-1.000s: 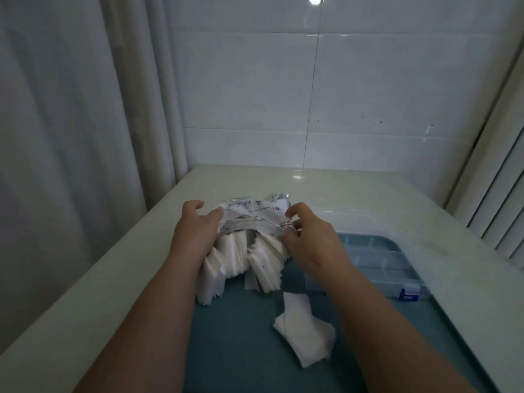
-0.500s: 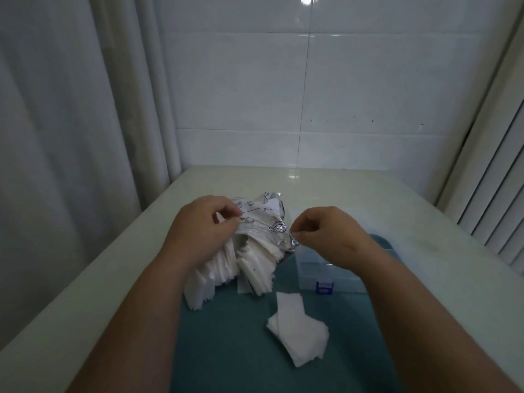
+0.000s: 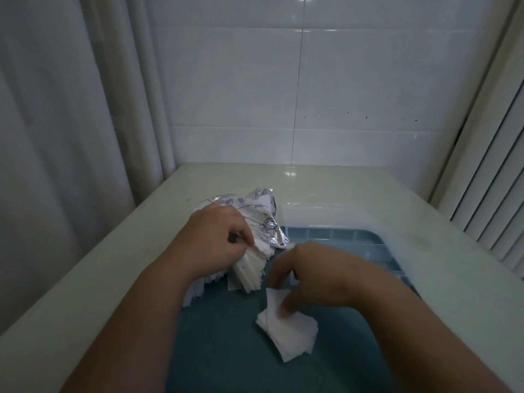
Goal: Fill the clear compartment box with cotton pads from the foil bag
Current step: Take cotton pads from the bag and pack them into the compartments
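Left hand [image 3: 215,239] curled, pinching torn mouth of foil bag [image 3: 266,222] at back edge of blue mat [image 3: 226,353] on bench [image 3: 326,191]. Cotton pads [image 3: 249,275] fan out of bag onto mat. Right hand [image 3: 314,275] blurred, fingers bent down onto loose stack [image 3: 293,340]; grip or mere touch, cannot tell. Compartment box [image 3: 340,234] open just behind right hand; visible cells show no pads.

Risks: soft pads slide, stack likely splays on lift; tug on bag spills more pads; right wrist near box, may nudge it.
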